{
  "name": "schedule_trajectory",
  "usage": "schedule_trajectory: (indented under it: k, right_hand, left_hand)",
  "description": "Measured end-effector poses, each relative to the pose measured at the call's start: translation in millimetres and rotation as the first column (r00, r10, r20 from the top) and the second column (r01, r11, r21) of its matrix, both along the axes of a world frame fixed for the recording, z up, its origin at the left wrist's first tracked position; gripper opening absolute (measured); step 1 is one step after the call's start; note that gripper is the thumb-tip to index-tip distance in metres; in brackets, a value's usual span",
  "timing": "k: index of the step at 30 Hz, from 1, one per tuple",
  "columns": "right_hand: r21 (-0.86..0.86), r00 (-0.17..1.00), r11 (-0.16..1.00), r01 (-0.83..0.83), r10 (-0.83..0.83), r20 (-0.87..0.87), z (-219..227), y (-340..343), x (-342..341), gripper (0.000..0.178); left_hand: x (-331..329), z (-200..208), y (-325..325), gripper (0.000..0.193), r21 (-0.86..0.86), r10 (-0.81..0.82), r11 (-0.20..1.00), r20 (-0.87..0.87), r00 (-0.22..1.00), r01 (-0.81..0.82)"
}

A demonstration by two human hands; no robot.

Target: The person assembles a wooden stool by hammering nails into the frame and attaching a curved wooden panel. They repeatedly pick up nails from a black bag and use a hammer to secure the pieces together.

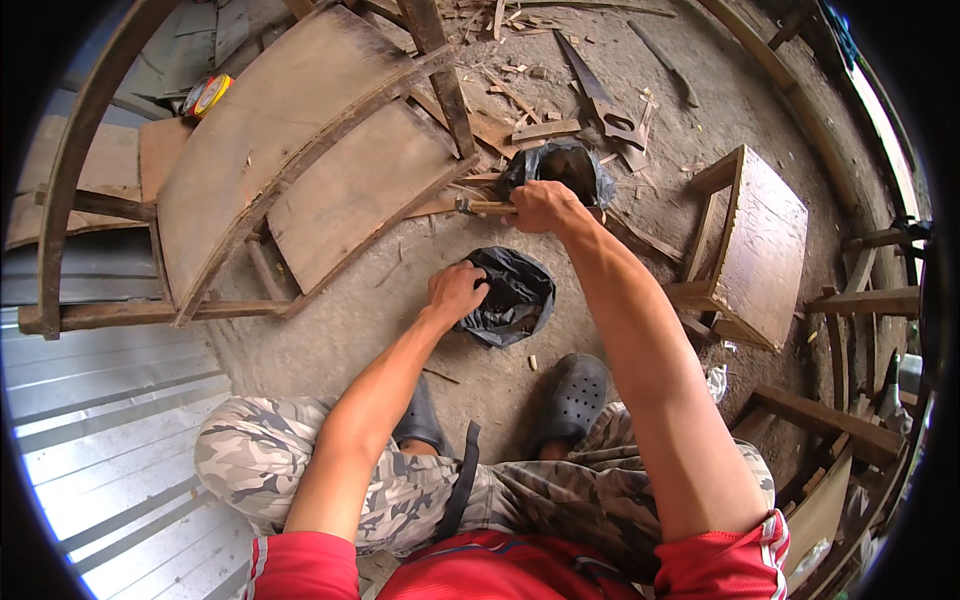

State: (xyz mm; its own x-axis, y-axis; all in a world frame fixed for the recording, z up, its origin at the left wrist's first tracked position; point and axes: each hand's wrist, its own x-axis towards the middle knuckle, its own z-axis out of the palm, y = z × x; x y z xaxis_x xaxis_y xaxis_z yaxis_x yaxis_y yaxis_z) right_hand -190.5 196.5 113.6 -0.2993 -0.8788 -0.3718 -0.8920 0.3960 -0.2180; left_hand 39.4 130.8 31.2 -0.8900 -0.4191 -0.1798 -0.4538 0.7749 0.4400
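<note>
My right hand (545, 207) is closed round the handle of a hammer (482, 207), whose head points left. The hammer lies across in front of a black plastic bag (586, 166) that stands open on the ground. Nearer to me is a second open black plastic bag (522, 325), its rim folded outward and its inside dark. The curled fingers of my left hand (458, 290) are at this bag's left rim and appear to pinch it; the fingertips are partly hidden. What lies inside the bags I cannot make out.
A wooden chair frame with panels (360, 180) lies at the left, beside corrugated metal sheet (110, 400). A handsaw (600, 100), a long blade (668, 68) and wood scraps (545, 130) lie beyond the bags. A small wooden stool (760, 250) lies tipped at the right.
</note>
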Motion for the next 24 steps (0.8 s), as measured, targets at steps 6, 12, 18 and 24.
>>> schedule_trajectory:
  k: [6, 12, 18, 24]
  right_hand:
    - [0.041, 0.999, 0.998, 0.047, -0.047, -0.008, -9.3, 24.4, -8.8, 0.045]
    - [0.059, 0.992, 0.99, 0.124, -0.126, 0.021, -11.9, 38.1, -14.2, 0.046]
    - [-0.203, 0.976, 0.969, 0.144, -0.105, 0.188, -28.3, 29.9, -14.7, 0.054]
    - [-0.073, 0.566, 0.924, 0.376, -0.166, 0.808, -23.0, -30.3, 46.3, 0.049]
  left_hand:
    - [-7.7, -7.5, 13.2, 0.027, 0.045, 0.107, 0.993, 0.021, 0.994, -0.108]
    - [-12.6, -9.8, 12.7, 0.022, 0.106, 0.135, 0.985, 0.004, 0.991, -0.134]
    - [-8.8, -27.6, -29.0, 0.021, 0.727, 0.418, 0.633, -0.032, 0.908, -0.266]
    - [12.6, 9.0, -39.3, 0.02, 0.917, 0.756, 0.14, 0.145, 0.639, -0.373]
